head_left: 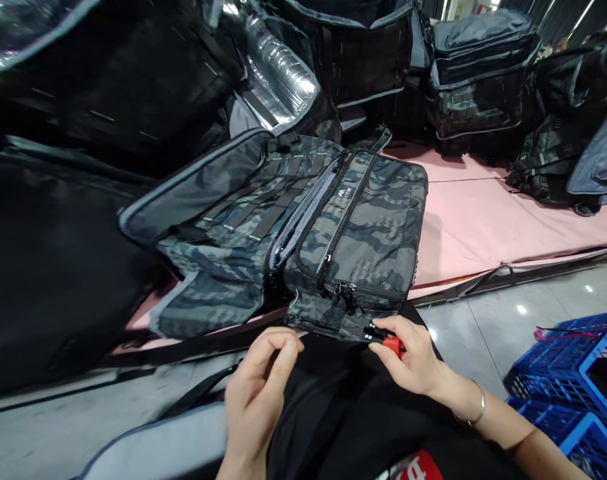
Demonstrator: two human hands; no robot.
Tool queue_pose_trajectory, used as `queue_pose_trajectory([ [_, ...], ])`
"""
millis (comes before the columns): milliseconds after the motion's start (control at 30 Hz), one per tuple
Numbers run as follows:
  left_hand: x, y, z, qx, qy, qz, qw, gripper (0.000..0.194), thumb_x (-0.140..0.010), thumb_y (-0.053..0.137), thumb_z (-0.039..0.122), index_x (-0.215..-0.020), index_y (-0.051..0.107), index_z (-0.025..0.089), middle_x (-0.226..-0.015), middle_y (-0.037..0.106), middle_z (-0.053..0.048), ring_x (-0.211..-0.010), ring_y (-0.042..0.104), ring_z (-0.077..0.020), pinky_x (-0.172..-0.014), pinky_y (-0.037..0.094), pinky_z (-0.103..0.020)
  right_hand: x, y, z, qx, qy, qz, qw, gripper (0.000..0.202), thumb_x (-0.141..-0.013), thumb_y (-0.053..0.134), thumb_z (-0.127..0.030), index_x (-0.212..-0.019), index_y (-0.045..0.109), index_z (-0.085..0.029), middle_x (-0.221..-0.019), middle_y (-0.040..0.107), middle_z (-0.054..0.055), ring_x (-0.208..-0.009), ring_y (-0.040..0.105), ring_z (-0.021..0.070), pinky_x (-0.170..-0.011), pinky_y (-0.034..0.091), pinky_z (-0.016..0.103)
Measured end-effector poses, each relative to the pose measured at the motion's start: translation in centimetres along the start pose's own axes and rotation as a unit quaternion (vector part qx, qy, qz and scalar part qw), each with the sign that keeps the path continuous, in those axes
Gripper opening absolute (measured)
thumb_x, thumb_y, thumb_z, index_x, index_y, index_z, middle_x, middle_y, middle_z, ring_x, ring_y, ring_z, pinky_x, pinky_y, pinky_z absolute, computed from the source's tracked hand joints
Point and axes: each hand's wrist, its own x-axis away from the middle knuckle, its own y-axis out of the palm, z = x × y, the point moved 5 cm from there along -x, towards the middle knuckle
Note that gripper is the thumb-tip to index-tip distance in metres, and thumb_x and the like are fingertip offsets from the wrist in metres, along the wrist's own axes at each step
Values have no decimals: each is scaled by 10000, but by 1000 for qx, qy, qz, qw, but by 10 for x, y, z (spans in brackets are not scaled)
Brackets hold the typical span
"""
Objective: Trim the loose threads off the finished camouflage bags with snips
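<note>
A grey camouflage backpack (368, 227) lies opened out in front of me, its zipped front pocket toward the right and its webbed panel (263, 193) folded out to the left. My right hand (408, 353) is closed around small black-and-red thread snips (392, 345) at the bag's near lower edge. Thumb and fingers of my left hand (263, 380) are pinched together beside the same edge. Whatever sits in that pinch is too small or hidden to make out.
The bag rests on a pink-covered table (473, 227) with a dark front edge. More dark bags (483, 80) crowd the back and left, one with a silver lining (283, 73). Blue plastic crates (558, 373) stand on the floor at right. A grey padded piece (158, 447) lies lower left.
</note>
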Motion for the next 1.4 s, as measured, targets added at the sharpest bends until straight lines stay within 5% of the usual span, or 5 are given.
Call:
queue_pose_trajectory([
  [267, 8, 22, 14, -90, 86, 0, 992, 444, -789, 587, 303, -1221, 495, 266, -1056, 562, -58, -792, 585, -148, -758, 506, -311, 24, -35, 47, -63, 118, 118, 984, 188, -895, 441, -302, -1035, 520, -203, -701, 553, -3, -594, 531, 123, -576, 464, 255],
  [533, 20, 46, 15, -205, 254, -4, 945, 280, -808, 582, 197, -1078, 622, 262, -1095, 570, -67, -863, 626, -177, -811, 522, -325, 28, -45, 70, -97, 165, 216, 957, 176, -922, 368, -333, -1059, 433, -244, -772, 470, -10, -667, 494, 116, -606, 461, 237],
  [933, 45, 94, 46, -234, 401, -20, 886, 277, -726, 662, 81, -965, 634, 219, -756, 616, -18, -655, 559, -119, -625, 431, -247, 32, -32, 61, -71, 130, 158, 976, 233, -905, 429, -385, -1050, 504, -218, -890, 562, 31, -801, 550, 146, -720, 479, 272],
  [1133, 47, 90, 43, -230, 375, 41, 897, 159, -726, 652, 69, -865, 602, 128, -812, 588, -65, -703, 569, -130, -680, 473, -245, 35, -39, 55, -38, 82, 104, 991, 186, -888, 485, -276, -1057, 543, -224, -932, 582, 51, -864, 561, 175, -755, 475, 324],
  [1400, 41, 90, 44, -132, 258, -35, 956, 105, -819, 495, 77, -778, 530, 167, -737, 518, -23, -696, 522, -115, -626, 442, -222, 37, -40, 45, 33, -34, 4, 999, 178, -915, 458, -203, -1069, 546, -192, -875, 615, 69, -804, 576, 172, -694, 482, 323],
])
